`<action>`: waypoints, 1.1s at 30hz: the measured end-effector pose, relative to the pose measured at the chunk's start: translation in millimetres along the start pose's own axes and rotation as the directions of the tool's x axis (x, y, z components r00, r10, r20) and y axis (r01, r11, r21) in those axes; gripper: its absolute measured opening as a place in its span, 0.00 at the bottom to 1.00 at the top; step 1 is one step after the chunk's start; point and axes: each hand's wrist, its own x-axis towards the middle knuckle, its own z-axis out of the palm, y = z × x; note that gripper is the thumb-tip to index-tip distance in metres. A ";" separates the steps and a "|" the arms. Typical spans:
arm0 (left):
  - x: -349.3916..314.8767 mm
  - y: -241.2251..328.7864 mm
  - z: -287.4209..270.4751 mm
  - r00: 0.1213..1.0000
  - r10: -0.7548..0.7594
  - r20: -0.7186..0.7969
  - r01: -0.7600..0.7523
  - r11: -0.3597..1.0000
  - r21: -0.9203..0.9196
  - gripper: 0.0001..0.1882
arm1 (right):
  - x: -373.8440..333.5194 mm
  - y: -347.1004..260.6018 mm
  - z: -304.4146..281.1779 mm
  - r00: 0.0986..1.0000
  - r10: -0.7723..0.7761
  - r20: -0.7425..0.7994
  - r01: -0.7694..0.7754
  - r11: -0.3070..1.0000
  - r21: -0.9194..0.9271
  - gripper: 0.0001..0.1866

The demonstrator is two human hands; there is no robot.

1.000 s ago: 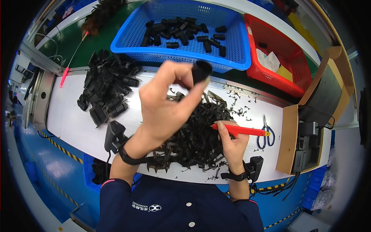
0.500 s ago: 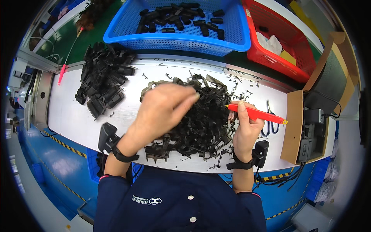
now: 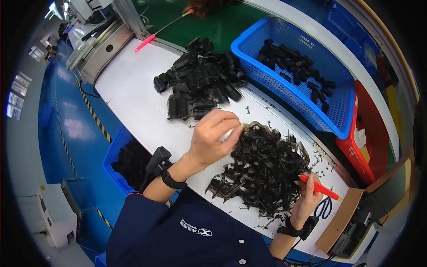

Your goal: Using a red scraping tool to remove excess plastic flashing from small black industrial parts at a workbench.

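While the right hand (image 3: pixel 306 202) held a red tool (image 3: pixel 328 191) in closed fingers, the left hand (image 3: pixel 212 140) curled beside a black heap (image 3: pixel 267 171), contents indeterminable from my position.

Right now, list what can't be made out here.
Head view:
Left hand: whether anything's pinched; too small to tell.
Red tool: part, behind right hand.
Near pile: lower pieces, under upper ones.
Red basket: one side, behind blue basket.
Duster: cut off by top edge.
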 end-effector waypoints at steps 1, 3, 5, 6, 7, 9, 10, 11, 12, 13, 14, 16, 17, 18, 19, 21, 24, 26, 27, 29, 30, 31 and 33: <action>0.3 -11.1 -10.9 0.989 -0.098 -0.110 0.105 0.993 0.056 0.03 | 0.7 0.7 -0.2 0.999 -0.024 -0.032 0.023 0.999 -0.027 0.10; -4.6 -36.0 -36.2 0.915 -0.327 -0.237 0.387 0.878 0.282 0.04 | 1.5 1.8 -0.8 0.999 -0.018 -0.040 0.017 1.000 -0.013 0.11; -13.1 -62.5 -59.8 0.895 -0.327 -0.304 0.447 0.670 0.593 0.08 | 2.1 3.6 -0.9 1.000 -0.016 -0.018 0.016 1.000 -0.005 0.11; -18.3 -73.3 -67.6 0.901 -0.275 -0.335 0.433 0.554 0.711 0.10 | 2.0 4.6 -0.9 1.000 -0.010 -0.008 0.010 1.000 -0.002 0.11; -23.6 -81.5 -72.6 0.908 -0.308 -0.285 0.418 0.594 0.687 0.11 | 1.9 5.8 -0.5 1.000 -0.006 -0.016 0.006 1.000 0.007 0.11; -30.7 -90.3 -78.5 0.900 -0.395 -0.186 0.419 0.664 0.620 0.14 | 1.6 7.8 0.4 1.000 0.002 0.014 -0.002 1.000 -0.009 0.11; -31.7 -90.7 -79.6 0.881 -0.431 -0.195 0.461 0.687 0.562 0.14 | 1.6 8.4 0.8 1.000 0.005 0.019 -0.005 1.000 -0.016 0.11; -30.9 -88.7 -80.6 0.819 -0.544 -0.184 0.556 0.672 0.489 0.14 | 1.5 8.6 0.9 1.000 0.012 0.018 -0.011 1.000 -0.017 0.11; -28.3 -84.4 -81.6 0.745 -0.646 -0.164 0.647 0.639 0.416 0.15 | 1.7 8.5 1.1 1.000 0.017 0.017 -0.017 1.000 -0.018 0.11; -23.7 -78.6 -83.1 0.691 -0.709 -0.142 0.721 0.661 0.208 0.14 | 1.7 8.1 1.2 1.000 0.011 0.023 -0.011 1.000 -0.008 0.11; -18.1 -71.5 -85.0 0.640 -0.761 -0.102 0.765 0.644 -0.009 0.14 | 1.7 7.3 1.3 1.000 0.010 0.018 -0.010 1.000 -0.017 0.11; -4.5 -55.0 -88.1 0.635 -0.773 0.002 0.732 0.601 -0.321 0.13 | 1.5 5.3 1.8 1.000 -0.023 0.014 0.023 1.000 -0.016 0.11; 1.1 -45.4 -87.9 0.676 -0.735 0.046 0.682 0.601 -0.417 0.13 | 0.8 4.5 2.4 1.000 -0.012 0.004 0.012 1.000 -0.011 0.11; 6.6 -36.2 -86.8 0.728 -0.681 0.078 0.614 0.596 -0.518 0.12 | 0.2 3.7 3.1 1.000 -0.014 -0.013 0.014 1.000 -0.004 0.12; 10.2 -26.3 -82.8 0.748 -0.653 0.123 0.581 0.553 -0.597 0.13 | -0.9 2.6 3.6 0.999 -0.024 -0.034 0.024 1.000 0.002 0.12; 17.1 -8.7 -72.6 0.770 -0.604 0.205 0.558 0.481 -0.677 0.13 | -3.2 -0.3 4.8 0.994 -0.108 -0.029 0.108 0.994 0.018 0.12; 26.6 14.9 -51.0 0.781 -0.520 0.347 0.568 0.359 -0.741 0.14 | -6.4 -9.7 5.0 0.967 -0.254 0.022 0.253 0.966 0.044 0.12; 33.0 30.4 -32.8 0.799 -0.427 0.423 0.570 0.315 -0.759 0.14 | -8.6 -16.6 6.7 0.922 -0.385 0.049 0.380 0.921 0.091 0.12; 33.0 41.8 -21.9 0.797 -0.408 0.446 0.585 0.335 -0.739 0.14 | -9.9 -21.5 6.8 0.893 -0.437 0.105 0.429 0.899 0.085 0.14; 30.7 63.8 0.7 0.796 -0.312 0.518 0.602 0.325 -0.729 0.14 | -14.2 -30.5 6.7 0.859 -0.432 0.274 0.400 0.901 0.167 0.17; 27.3 74.9 12.1 0.790 -0.282 0.545 0.613 0.340 -0.713 0.13 | -15.0 -33.7 6.5 0.834 -0.421 0.358 0.372 0.907 0.199 0.16; 23.2 85.3 23.1 0.805 -0.203 0.557 0.581 0.462 -0.671 0.14 | -15.3 -35.9 6.2 0.797 -0.423 0.431 0.363 0.906 0.218 0.14; 16.1 99.4 40.5 0.861 0.018 0.509 0.324 0.751 -0.575 0.17 | -16.5 -38.3 4.0 0.806 -0.394 0.442 0.292 0.914 0.281 0.12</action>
